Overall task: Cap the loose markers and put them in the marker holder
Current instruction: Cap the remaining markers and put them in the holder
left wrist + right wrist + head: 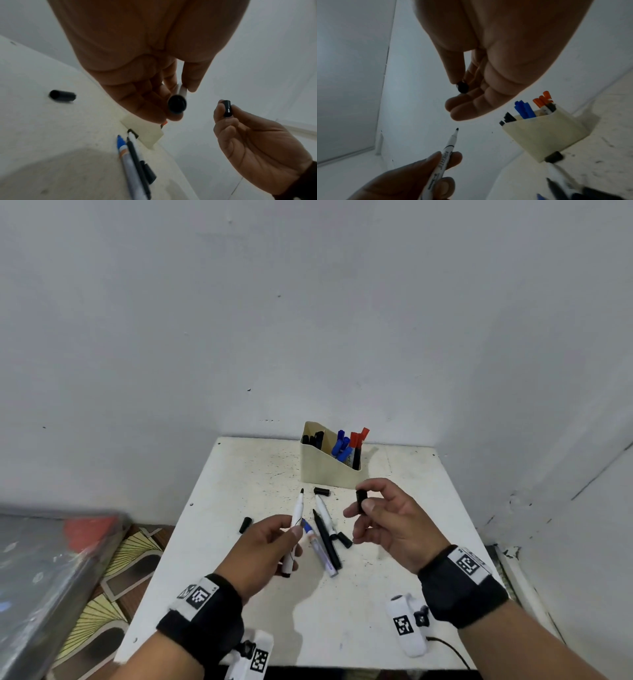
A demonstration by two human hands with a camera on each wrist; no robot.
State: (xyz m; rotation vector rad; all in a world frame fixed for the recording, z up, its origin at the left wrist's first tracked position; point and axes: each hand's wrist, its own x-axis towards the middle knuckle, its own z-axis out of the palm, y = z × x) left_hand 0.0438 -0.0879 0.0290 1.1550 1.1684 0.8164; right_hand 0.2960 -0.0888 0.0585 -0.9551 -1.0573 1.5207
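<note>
A white marker (295, 529) is pinched in the left hand (270, 546), its bare black tip aimed far and slightly right. A black cap (360, 498) is pinched by the right hand (387, 518), held apart, right of that tip. The marker holder (325, 470) stands farther back on the table (342, 621).

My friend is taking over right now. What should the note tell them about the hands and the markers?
Left hand: holds an uncapped white marker, tip pointing away.
Right hand: pinches a black cap, not yet on the tip.
Table: three uncapped markers lie together, one blue-tipped, one black, one white; loose black caps lie near them.
Done: black, blue and red capped markers stand in the marker holder.
Left: cap the held marker, put it in the holder, then the other three.
</note>
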